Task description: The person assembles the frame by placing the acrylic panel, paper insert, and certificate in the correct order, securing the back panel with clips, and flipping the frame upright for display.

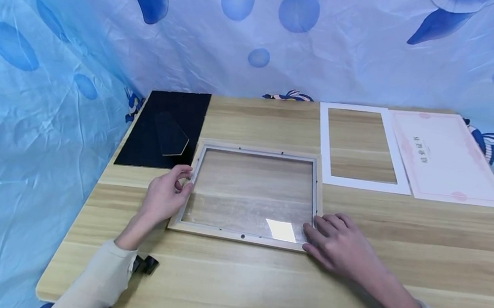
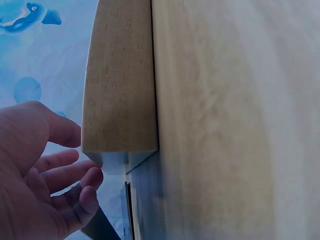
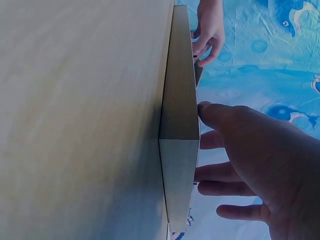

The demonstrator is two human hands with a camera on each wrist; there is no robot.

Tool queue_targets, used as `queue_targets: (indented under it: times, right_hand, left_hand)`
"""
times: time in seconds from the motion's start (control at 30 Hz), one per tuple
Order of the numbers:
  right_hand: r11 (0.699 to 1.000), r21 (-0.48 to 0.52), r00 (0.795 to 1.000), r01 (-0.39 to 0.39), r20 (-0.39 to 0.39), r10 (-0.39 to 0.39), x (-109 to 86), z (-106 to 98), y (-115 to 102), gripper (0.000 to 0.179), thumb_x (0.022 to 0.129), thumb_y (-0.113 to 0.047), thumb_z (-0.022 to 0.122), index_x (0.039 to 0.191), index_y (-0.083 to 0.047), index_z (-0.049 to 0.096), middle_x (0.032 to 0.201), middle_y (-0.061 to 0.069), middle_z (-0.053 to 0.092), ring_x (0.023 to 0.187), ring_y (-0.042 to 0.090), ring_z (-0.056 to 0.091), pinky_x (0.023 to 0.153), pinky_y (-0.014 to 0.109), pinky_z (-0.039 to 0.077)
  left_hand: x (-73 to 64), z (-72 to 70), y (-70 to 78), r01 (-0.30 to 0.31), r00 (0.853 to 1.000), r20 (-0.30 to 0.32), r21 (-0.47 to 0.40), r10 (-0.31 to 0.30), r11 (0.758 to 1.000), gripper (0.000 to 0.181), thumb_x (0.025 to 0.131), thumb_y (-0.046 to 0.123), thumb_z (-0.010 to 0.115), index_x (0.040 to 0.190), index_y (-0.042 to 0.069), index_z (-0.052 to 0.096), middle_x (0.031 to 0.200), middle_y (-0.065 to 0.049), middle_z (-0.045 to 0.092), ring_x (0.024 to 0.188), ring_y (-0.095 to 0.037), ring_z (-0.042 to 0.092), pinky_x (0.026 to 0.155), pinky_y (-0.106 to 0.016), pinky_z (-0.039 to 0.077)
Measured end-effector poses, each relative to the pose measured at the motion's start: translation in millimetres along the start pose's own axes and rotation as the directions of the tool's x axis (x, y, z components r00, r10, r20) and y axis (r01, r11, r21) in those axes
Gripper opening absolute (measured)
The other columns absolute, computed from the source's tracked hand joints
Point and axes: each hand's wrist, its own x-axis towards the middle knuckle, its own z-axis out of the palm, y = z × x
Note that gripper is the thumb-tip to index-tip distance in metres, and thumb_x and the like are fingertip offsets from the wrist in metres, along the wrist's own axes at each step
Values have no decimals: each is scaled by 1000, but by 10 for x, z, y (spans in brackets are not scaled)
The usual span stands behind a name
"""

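Note:
A light wooden picture frame [image 1: 243, 238] lies on the table with its back side up, small dark tabs along its inner edge. Inside it a clear pane [image 1: 247, 194] shows the wood grain and a bright reflection. My left hand [image 1: 166, 192] is at the frame's left side, fingers loosely bent, the thumb right at the edge. At the near right corner, my right hand [image 1: 341, 245] rests its fingertips on the frame's border and pane. In the right wrist view the right fingers [image 3: 227, 188] are spread and relaxed over the frame's side [image 3: 180, 100].
A black backing board [image 1: 142, 129] with a folded stand [image 1: 170, 134] lies at the back left. A white mat [image 1: 362, 183] and a pale pink-edged printed sheet [image 1: 456, 159] lie at the back right. Blue patterned cloth [image 1: 258, 36] hangs behind the table [image 1: 234, 282].

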Motion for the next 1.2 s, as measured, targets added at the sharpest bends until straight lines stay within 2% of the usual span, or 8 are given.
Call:
queue_targets:
  times: [0.27, 0.4, 0.6, 0.83, 1.07, 1.2]
  right_hand:
    - [995, 64, 997, -72, 12, 71, -20, -14, -9, 51, 100, -47, 41, 105, -8, 72, 102, 15, 70, 95, 32, 64, 84, 49, 49]
    - [994, 73, 997, -81, 14, 80, -22, -6, -7, 48, 100, -46, 42, 104, -9, 72, 102, 14, 71, 96, 32, 64, 84, 48, 49]
    - [996, 48, 997, -70, 22, 69, 9, 1, -5, 43, 98, -44, 45, 102, -11, 72, 100, 12, 71, 95, 31, 64, 85, 48, 48]
    - [998, -8, 998, -58, -29, 58, 42, 3, -30, 47, 103, -41, 34, 94, -12, 70, 91, 13, 71, 86, 33, 65, 76, 50, 51]
    - [990, -61, 992, -125, -8, 125, 54, -4, -60, 43, 98, -39, 41, 85, -12, 72, 91, 14, 68, 82, 33, 66, 72, 50, 51]
    - [989, -59, 991, -133, 17, 134, 42, 8, -53, 39, 95, -40, 46, 87, -13, 73, 94, 14, 68, 82, 33, 66, 73, 49, 51]
  left_hand:
    - [-30, 0, 28, -11, 1000, -16, 11, 12, 1000, 31, 88, 11, 65, 118, 7, 60, 104, -12, 72, 65, -15, 63, 56, -32, 45]
    - [-36, 4, 40, -21, 1000, -20, 25, 21, 999, 31, 88, 11, 64, 118, 8, 60, 102, -12, 72, 65, -16, 64, 55, -32, 45]
    - [-54, -10, 36, -11, 999, -37, -21, 10, 1000, 34, 84, 6, 68, 117, 6, 60, 100, -14, 72, 68, -20, 66, 53, -29, 44]
    - [-48, -2, 76, 10, 1000, 2, 26, -10, 1000, 37, 86, 11, 66, 122, 9, 59, 105, -13, 71, 70, -18, 63, 57, -33, 44]
    - [-50, 20, 77, -1, 1000, -1, 52, 2, 999, 35, 86, 13, 66, 121, 8, 60, 104, -12, 72, 69, -18, 61, 58, -33, 43]
    - [-58, 25, 67, 0, 1000, -4, 57, 0, 998, 35, 86, 13, 65, 120, 9, 60, 104, -11, 72, 70, -18, 61, 59, -34, 43]
